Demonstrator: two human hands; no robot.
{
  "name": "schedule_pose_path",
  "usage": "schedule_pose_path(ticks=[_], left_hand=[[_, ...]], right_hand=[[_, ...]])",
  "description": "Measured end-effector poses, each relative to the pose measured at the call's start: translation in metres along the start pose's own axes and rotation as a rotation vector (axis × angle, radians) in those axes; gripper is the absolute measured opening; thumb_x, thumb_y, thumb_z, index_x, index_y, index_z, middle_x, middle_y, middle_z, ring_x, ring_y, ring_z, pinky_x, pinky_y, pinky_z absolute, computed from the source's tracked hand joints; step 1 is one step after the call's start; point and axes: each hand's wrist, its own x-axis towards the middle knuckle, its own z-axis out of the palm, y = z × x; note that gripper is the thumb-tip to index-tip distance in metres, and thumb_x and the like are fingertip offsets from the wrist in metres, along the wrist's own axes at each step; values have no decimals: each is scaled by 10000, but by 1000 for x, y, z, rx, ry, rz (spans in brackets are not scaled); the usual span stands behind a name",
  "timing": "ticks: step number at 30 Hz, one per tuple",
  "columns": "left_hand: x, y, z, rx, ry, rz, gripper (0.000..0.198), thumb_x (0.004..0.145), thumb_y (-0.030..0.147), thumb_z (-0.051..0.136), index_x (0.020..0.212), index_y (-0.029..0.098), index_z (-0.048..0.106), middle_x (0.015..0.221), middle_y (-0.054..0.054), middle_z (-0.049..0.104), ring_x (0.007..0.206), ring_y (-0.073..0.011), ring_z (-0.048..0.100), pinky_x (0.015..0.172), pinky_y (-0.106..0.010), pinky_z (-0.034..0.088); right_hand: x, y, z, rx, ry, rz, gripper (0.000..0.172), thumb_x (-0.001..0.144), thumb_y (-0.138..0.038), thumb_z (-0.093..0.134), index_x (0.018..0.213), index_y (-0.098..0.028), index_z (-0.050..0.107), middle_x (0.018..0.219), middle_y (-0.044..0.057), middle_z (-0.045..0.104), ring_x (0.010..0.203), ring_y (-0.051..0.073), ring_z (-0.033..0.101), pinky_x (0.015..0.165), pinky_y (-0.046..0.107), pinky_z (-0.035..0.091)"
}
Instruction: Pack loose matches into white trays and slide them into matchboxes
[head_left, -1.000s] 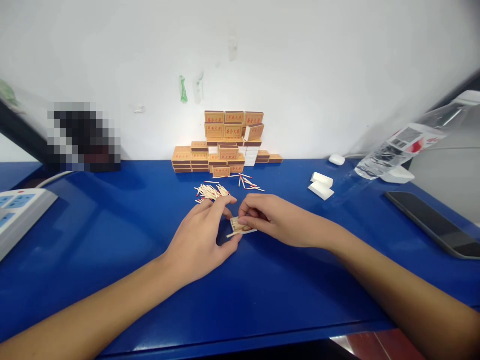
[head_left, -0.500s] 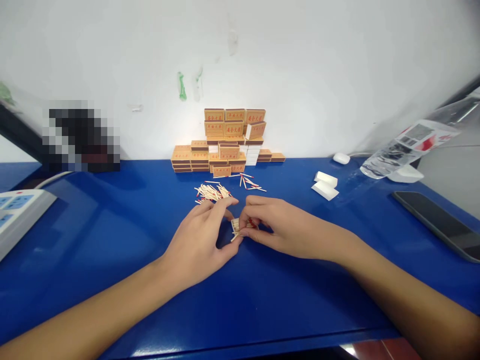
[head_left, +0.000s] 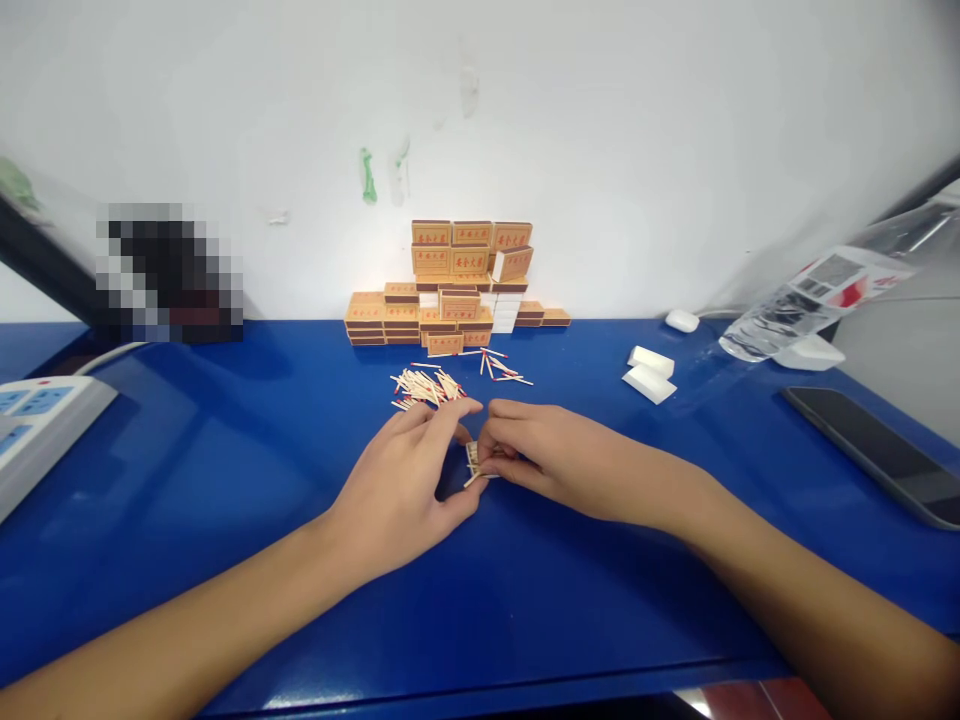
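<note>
A small white matchbox tray (head_left: 471, 459) with matches in it rests on the blue tabletop, largely covered by my fingers. My left hand (head_left: 409, 465) steadies its left end between thumb and fingers. Over the tray, my right hand (head_left: 532, 440) is closed in a pinch at the matches, its fingertips hiding most of them. One matchstick (head_left: 472, 481) sticks out past the near edge by my left thumb. Just beyond my left hand lies a loose heap of red-tipped matches (head_left: 427, 385), with several more matches (head_left: 501, 366) scattered to its right.
Yellow matchboxes (head_left: 431, 262) are stacked against the wall. To the right lie two white trays (head_left: 649, 383), a clear bottle (head_left: 817, 285), a white earbud case (head_left: 682, 321) and a dark phone (head_left: 874, 450). A power strip (head_left: 52, 425) sits at the left.
My right fingers have shifted slightly left and down over the tray, and the red match heads seen beside them before are now hidden. My left hand has barely moved.
</note>
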Motion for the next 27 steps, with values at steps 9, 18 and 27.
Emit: schedule_pose_path(ticks=[9,18,27], left_hand=[[-1,-1,-1,4,-8,4,620,892,243,730,1433,217,428,1128,-55,736,1124,-280,653,1011,-488,540],[1,1,-1,3,-21,-4,616,894,235,718,1439,222,431,1133,-58,737,1140,-289,653,1021,-499,536],[2,1,-1,10,-13,3,620,898,243,714,1438,225,411,1139,-64,742,1121,-298,653,997,-505,539]], right_hand=[[-2,2,-5,-161,70,10,134,1060,-252,556,984,-168,627,1019,66,631,833,182,604,731,320,462],[0,-4,0,-40,91,-63,105,1037,-220,606,976,-184,684,1026,44,617,814,146,607,722,285,467],[-1,-2,-2,-45,125,-77,103,1039,-241,597,984,-180,659,1032,51,624,814,150,599,708,285,461]])
